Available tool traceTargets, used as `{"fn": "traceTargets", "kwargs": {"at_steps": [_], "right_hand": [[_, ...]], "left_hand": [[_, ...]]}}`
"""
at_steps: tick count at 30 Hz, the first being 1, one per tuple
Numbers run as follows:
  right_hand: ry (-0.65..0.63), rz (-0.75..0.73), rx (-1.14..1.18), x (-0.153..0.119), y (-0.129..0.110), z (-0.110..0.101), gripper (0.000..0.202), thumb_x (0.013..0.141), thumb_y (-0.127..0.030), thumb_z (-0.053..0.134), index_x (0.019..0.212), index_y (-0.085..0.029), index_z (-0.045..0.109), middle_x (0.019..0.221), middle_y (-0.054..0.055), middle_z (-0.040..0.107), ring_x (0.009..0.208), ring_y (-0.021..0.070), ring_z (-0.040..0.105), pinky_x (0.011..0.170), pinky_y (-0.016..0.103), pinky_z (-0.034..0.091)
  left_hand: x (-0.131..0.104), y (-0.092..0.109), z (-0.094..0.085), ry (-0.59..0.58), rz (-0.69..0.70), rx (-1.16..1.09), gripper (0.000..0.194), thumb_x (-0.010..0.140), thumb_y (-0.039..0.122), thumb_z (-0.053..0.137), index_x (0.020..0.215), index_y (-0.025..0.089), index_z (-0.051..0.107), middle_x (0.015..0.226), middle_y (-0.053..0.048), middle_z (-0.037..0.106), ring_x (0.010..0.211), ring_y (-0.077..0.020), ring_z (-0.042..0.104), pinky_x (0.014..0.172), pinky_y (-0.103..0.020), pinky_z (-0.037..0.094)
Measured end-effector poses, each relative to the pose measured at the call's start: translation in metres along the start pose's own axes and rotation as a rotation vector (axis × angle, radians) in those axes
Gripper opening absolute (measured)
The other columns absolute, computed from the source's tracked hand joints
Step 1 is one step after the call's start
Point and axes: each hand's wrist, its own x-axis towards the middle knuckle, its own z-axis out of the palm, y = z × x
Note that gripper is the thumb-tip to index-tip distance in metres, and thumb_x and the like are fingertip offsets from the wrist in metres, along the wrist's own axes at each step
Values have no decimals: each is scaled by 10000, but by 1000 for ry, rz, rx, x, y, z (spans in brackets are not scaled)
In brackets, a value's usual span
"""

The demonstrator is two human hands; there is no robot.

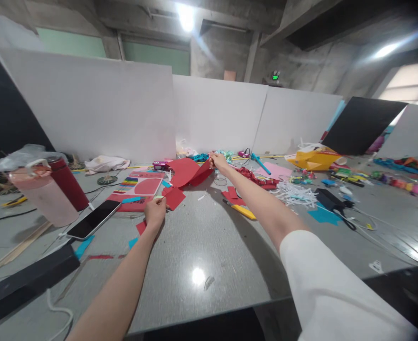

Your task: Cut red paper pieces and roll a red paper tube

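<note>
My right hand (219, 162) reaches to the far side of the table, fingers closed on the edge of a red paper sheet (185, 173). The sheet is bent and its right part is lifted. My left hand (155, 213) rests low over the table, its fingers pinched together. A small pale edge shows at its fingertips, too little to name. Just right of these fingertips lies a red paper square (174, 198). Behind the left hand is a red packet with rainbow stripes (138, 187). A yellow utility knife (243, 211) lies below my right forearm, near red paper scraps (232, 195).
A phone (94, 219), a pink bottle (43, 196) and a red flask (67, 182) stand or lie at left. White paper shreds (296, 195), a black adapter (331, 201), cables and a yellow paper shape (315, 158) are at right. White boards (219, 113) close off the back.
</note>
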Motion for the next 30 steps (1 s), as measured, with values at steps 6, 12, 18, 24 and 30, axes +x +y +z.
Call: {"fn": "traceTargets", "kwargs": {"at_steps": [6, 12, 18, 24, 30], "right_hand": [[-97, -39, -268, -45, 17, -15, 443, 1004, -419, 608, 624, -195, 569, 497, 23, 623, 479, 128, 567, 540, 206, 474], [-91, -24, -622, -81, 41, -44, 336, 893, -186, 635, 558, -162, 642, 542, 85, 673, 649, 213, 699, 703, 255, 520], [142, -109, -818, -64, 28, -70, 198, 924, -105, 578, 783, -144, 710, 847, 152, 759, 995, 276, 708, 888, 286, 493], [361, -263, -797, -43, -11, -74, 337, 1101, -244, 370, 1212, -140, 670, 1109, 206, 739, 1110, 306, 669, 948, 332, 465], [599, -570, -505, -51, -46, -86, 361, 1098, -303, 368, 1296, -187, 646, 1151, 147, 745, 1075, 283, 694, 990, 366, 482]], "left_hand": [[1, 0, 1, -10, -17, 46, 352, 903, 430, 550, 807, 182, 781, 744, -69, 774, 754, -258, 712, 710, -316, 465], [2, -3, 2, 11, 31, 105, 371, 921, 438, 528, 861, 182, 789, 784, -84, 772, 775, -255, 698, 698, -303, 449], [-3, 4, 0, 26, 43, 138, 378, 917, 433, 501, 843, 182, 775, 744, -71, 742, 733, -238, 666, 677, -290, 422], [-7, 9, -3, 19, 68, 165, 390, 924, 441, 478, 832, 182, 756, 731, -65, 728, 728, -233, 657, 670, -287, 414], [-6, 8, -2, 43, 116, 180, 423, 951, 434, 443, 852, 165, 754, 757, -81, 725, 738, -229, 661, 694, -289, 427]]}}
